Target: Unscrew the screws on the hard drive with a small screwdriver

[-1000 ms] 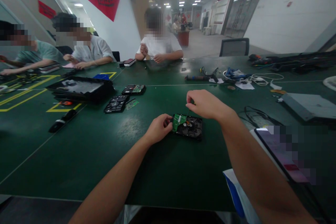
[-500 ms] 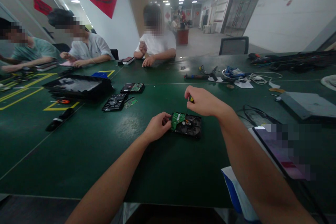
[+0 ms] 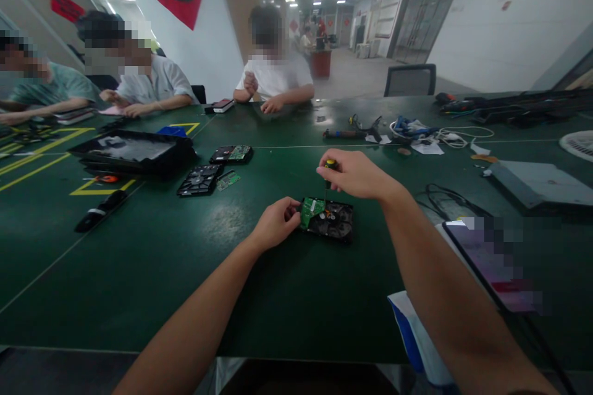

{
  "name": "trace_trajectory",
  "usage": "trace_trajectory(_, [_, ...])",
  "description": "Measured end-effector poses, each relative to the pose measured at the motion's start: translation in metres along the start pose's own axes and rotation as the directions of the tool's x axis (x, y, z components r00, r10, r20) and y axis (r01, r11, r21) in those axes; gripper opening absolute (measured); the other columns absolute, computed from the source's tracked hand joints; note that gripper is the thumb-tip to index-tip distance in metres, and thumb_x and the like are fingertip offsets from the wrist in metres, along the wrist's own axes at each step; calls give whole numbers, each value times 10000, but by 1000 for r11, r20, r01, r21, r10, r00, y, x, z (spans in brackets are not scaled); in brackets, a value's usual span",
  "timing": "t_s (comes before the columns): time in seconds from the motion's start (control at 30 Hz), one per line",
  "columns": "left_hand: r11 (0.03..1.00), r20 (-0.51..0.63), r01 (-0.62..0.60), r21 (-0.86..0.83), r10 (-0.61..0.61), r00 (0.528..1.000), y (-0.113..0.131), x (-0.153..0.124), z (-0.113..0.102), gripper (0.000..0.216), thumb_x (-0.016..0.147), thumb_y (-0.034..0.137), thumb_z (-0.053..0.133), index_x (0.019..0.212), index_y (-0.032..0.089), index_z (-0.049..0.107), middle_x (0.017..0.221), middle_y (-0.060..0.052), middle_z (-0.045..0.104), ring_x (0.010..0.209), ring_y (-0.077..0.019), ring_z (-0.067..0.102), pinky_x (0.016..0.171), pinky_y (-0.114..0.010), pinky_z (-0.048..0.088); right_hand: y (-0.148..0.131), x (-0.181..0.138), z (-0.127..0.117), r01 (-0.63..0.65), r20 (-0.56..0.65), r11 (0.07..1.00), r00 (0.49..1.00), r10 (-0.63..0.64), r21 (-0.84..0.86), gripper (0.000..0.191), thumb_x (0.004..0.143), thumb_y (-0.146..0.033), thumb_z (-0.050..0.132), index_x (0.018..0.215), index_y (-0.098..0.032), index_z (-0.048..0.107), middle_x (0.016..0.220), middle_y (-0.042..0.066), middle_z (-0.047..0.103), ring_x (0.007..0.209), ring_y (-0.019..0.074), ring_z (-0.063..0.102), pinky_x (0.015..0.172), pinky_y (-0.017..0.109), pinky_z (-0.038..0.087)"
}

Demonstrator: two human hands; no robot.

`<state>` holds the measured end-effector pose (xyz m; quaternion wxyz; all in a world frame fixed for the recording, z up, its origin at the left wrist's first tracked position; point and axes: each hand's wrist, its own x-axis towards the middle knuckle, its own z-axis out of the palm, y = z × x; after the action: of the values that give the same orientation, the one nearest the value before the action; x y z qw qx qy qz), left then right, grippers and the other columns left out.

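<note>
1) Office space behind, with co-workers across a green bench, parts scattered over it
2) Black hard drive lying flat on the bench, straight ahead, between both hands
3) Left hand: fingers pinching the left end of the drive, apparently to steady it
4) Right hand: gripping a yellow-and-black screwdriver, shaft pointing down to the right edge of the green board; cannot tell if tip is seated in a screw
5) Done, judging by layout: second drive off to the left, with loose board just beside it, so probably stripped
6) Remaining: green board still on the left part of the drive in hand; likely mid-screw work, screws too small to count
7) Also on bench: third drive with circuitry visible, probably not started; black tray farther left; metal box well apart, right side
</note>
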<state>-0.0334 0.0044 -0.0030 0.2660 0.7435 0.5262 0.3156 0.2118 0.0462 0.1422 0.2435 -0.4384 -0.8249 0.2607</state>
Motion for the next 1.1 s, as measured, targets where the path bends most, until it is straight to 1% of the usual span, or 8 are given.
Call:
trace_trajectory(0.1, [1000,6,2,9,-3,1000,-1,0,0,269,924,268,630,1179,199,682,908,-10,703,771,-164,651,711,-286,501,3,1,-4,-79,80,979,995,65,188,282,1052,-359,442,1025,-202,676,739,34,727,624,171,700,607,289,535])
trace_trajectory(0.17, [1000,6,4,16,-5,1000,-1,1,0,276,922,266,632,1185,200,681,907,-8,704,770,-164,650,711,-284,500,6,0,-8,-96,119,968,990,69,233,314,1056,-347,414,1053,-198,690,743,41,731,632,175,704,602,290,538])
trace_trajectory(0.27, [1000,5,8,21,-8,1000,0,0,0,289,924,266,631,1200,198,678,909,-11,704,762,-163,647,707,-284,502,8,-1,-14,-71,97,989,994,59,129,317,1042,-399,474,1066,-205,724,709,26,708,609,163,661,570,280,483])
trace_trajectory(0.47, [1000,7,-3,25,2,1000,1,0,-1,293,929,273,631,1208,195,676,930,-23,714,777,-169,658,723,-295,513,3,-2,-16,-56,-9,998,998,56,-20,243,964,-391,620,903,-183,729,713,14,693,615,135,614,595,276,415])
trace_trajectory(0.7, [1000,9,-3,21,2,1000,2,0,-1,292,923,263,628,1202,187,675,929,-24,710,785,-169,661,738,-296,523,7,-1,-11,-10,10,986,1000,9,166,225,1029,-416,574,1019,-203,649,1051,61,789,536,86,587,507,247,447])
trace_trajectory(0.93, [1000,10,5,29,-5,1000,3,0,0,340,927,249,632,1263,196,638,945,-25,710,767,-167,659,740,-302,527,4,0,-8,-114,159,918,986,57,380,283,1075,-390,470,1109,-196,674,1055,92,767,677,144,706,595,272,584])
trace_trajectory(1.03, [999,-6,-43,20,43,999,5,-1,-1,348,919,208,633,1267,209,624,1014,-26,690,745,-147,640,735,-300,527,4,-1,-11,-78,175,934,984,17,350,293,1055,-399,510,1140,-198,705,1073,83,767,667,132,680,547,253,523])
trace_trajectory(1.1, [996,-10,-90,27,91,996,6,-2,-2,307,919,178,622,1222,218,655,1085,-42,663,787,-147,639,755,-302,534,6,-1,-13,-31,128,966,992,-2,257,299,1028,-427,560,1093,-199,741,970,54,762,640,117,635,524,241,461])
